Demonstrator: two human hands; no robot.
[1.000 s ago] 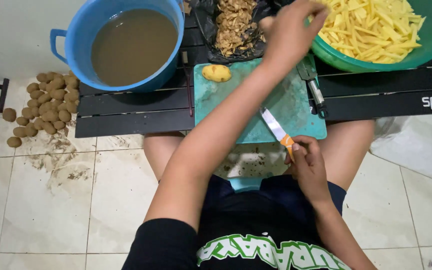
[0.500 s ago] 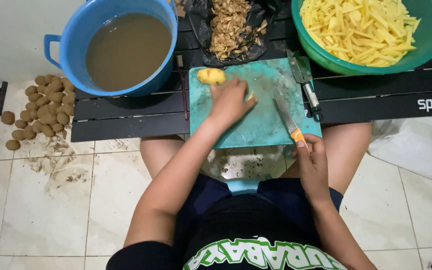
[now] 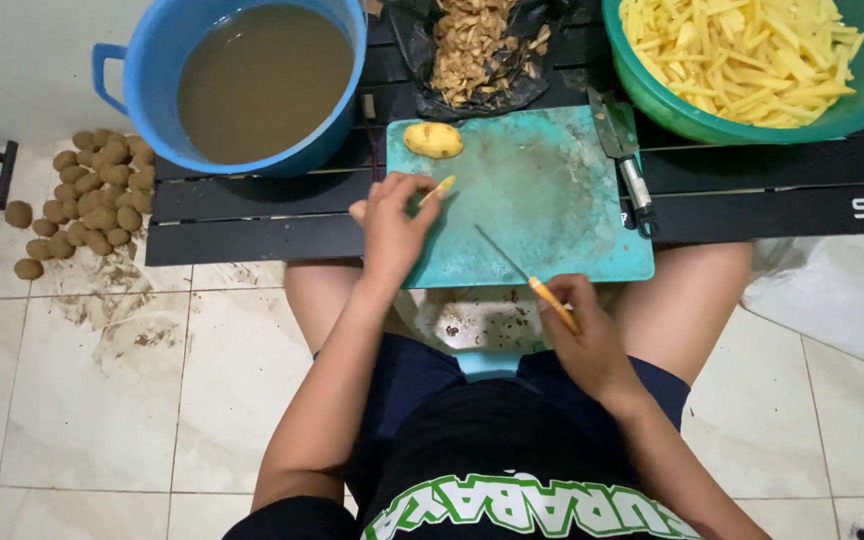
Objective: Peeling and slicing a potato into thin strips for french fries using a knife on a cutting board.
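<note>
My left hand (image 3: 392,225) rests at the left edge of a teal cutting board (image 3: 552,180) and pinches a thin yellow potato strip (image 3: 439,188). At the board's near edge my right hand (image 3: 577,330) grips a knife (image 3: 527,275) by its orange handle, with the blade edge-on and pointing up-left over the board. A peeled yellow potato (image 3: 433,140) lies on the board's far left corner.
On the black slatted table (image 3: 252,215) stand a blue bucket of murky water (image 3: 252,80), a black bag of peels (image 3: 477,45) and a green bowl of cut potato strips (image 3: 752,60). A second knife (image 3: 624,160) lies beside the board. Unpeeled potatoes (image 3: 92,200) are piled on the tiled floor.
My left hand came back from the green bowl to the board and picked up a potato strip. My right hand turned the knife edge-on and drew it towards me.
</note>
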